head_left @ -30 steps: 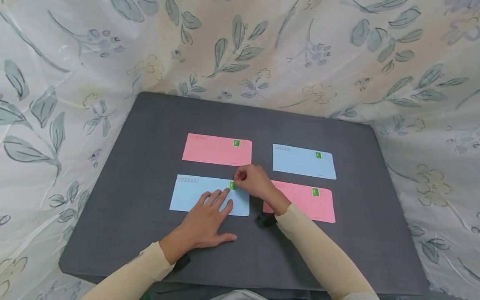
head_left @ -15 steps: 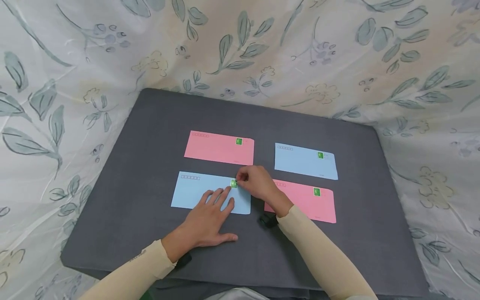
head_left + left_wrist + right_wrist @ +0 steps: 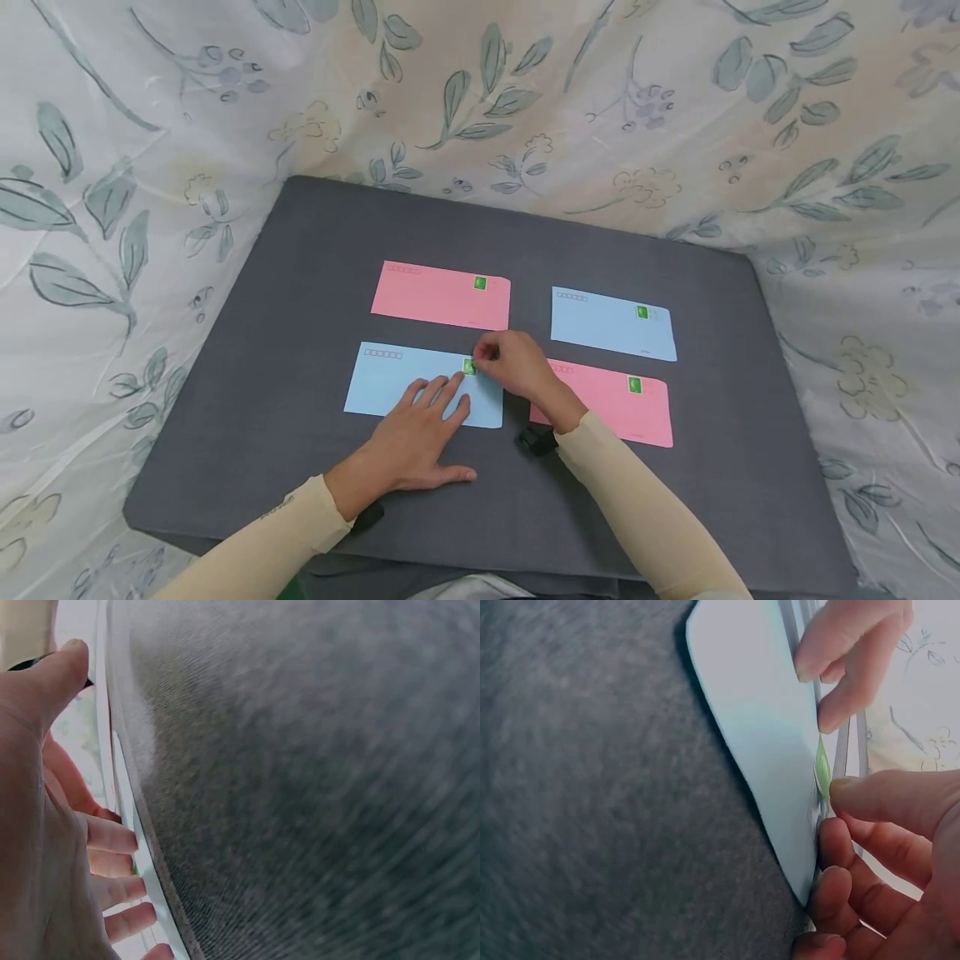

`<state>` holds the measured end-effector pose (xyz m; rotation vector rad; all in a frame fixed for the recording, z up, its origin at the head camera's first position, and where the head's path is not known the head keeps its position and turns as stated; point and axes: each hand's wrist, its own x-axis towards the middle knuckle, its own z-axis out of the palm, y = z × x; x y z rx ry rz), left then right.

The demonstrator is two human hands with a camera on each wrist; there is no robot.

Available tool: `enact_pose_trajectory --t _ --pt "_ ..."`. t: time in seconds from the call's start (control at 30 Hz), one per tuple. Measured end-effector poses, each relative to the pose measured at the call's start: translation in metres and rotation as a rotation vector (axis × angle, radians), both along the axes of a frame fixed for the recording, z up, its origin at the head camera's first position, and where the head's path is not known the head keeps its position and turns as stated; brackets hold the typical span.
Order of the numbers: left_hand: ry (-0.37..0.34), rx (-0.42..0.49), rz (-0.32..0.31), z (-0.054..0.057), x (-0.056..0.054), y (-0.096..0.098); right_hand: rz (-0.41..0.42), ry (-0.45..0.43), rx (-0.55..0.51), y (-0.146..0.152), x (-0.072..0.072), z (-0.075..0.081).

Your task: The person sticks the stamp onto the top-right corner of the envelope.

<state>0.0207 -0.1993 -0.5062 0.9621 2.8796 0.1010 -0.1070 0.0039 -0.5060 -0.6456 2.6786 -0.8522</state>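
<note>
A light blue envelope [image 3: 386,385] lies on the dark table at front left, a small green stamp [image 3: 468,367] near its upper right corner. My left hand [image 3: 420,440] is spread over the envelope's lower edge, fingers extended, index fingertip beside the stamp. My right hand [image 3: 513,367] pinches the stamp's right edge between thumb and finger. In the right wrist view the stamp [image 3: 823,766] bows up from the envelope [image 3: 757,735] at the thumb tip. The left wrist view catches the left hand's fingers [image 3: 120,889] resting along the envelope's edge.
A pink envelope [image 3: 438,296] lies behind, another blue envelope [image 3: 600,325] at back right, and a second pink envelope [image 3: 607,404] partly under the right wrist. Each bears a green stamp. The grey-covered table [image 3: 247,400] meets a floral curtain [image 3: 480,108] at its back and sides.
The view has shifted slightly. Both hands keep nearly the same place on the blue envelope, the right fingers still at the stamp's edge.
</note>
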Motion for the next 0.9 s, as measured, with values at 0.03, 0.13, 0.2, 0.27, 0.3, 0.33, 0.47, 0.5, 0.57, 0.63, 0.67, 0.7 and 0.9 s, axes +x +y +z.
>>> enact_pose_trajectory --t 0.03,0.13,0.2,0.27,0.3,0.33,0.47,0.5,0.57,0.63,0.67,0.7,0.9 --pt "0.002 -0.002 -0.003 0.0006 -0.0006 -0.0001 0.002 0.000 -0.003 -0.0006 0.0004 -0.0002" --pt "-0.002 -0.004 -0.006 0.0027 -0.0016 -0.0009 0.023 0.023 0.004 -0.0032 0.0016 -0.0006" --pt "-0.005 -0.005 -0.007 0.0034 -0.0019 -0.0014 0.034 0.039 0.012 -0.0049 0.0023 -0.0010" --pt "-0.008 -0.005 -0.006 0.0039 -0.0020 -0.0014 0.039 0.048 0.024 -0.0055 0.0028 -0.0009" --pt "-0.011 -0.004 -0.006 0.0042 -0.0021 -0.0013 0.037 0.048 0.027 -0.0055 0.0027 -0.0011" --pt "-0.013 -0.005 -0.005 0.0044 -0.0023 -0.0011 0.034 0.047 0.032 -0.0052 0.0026 -0.0011" --pt "-0.026 0.000 0.002 0.0048 -0.0033 -0.0002 0.018 0.035 0.040 -0.0030 -0.0004 -0.0029" --pt "-0.029 0.000 0.004 0.0048 -0.0035 0.0000 0.017 0.032 0.039 -0.0025 -0.0014 -0.0032" --pt "-0.033 0.001 0.007 0.0049 -0.0038 0.0001 0.019 0.031 0.033 -0.0017 -0.0030 -0.0039" --pt "-0.032 -0.001 0.008 0.0049 -0.0038 0.0001 0.022 0.031 0.025 -0.0011 -0.0042 -0.0045" --pt "-0.032 -0.003 0.008 0.0046 -0.0038 0.0001 0.022 0.033 0.018 -0.0010 -0.0043 -0.0043" --pt "-0.030 -0.004 0.007 0.0044 -0.0037 0.0000 0.022 0.035 0.014 -0.0009 -0.0046 -0.0046" --pt "-0.016 -0.004 0.005 0.0012 -0.0040 -0.0005 0.033 0.030 -0.005 0.0002 -0.0068 -0.0047"
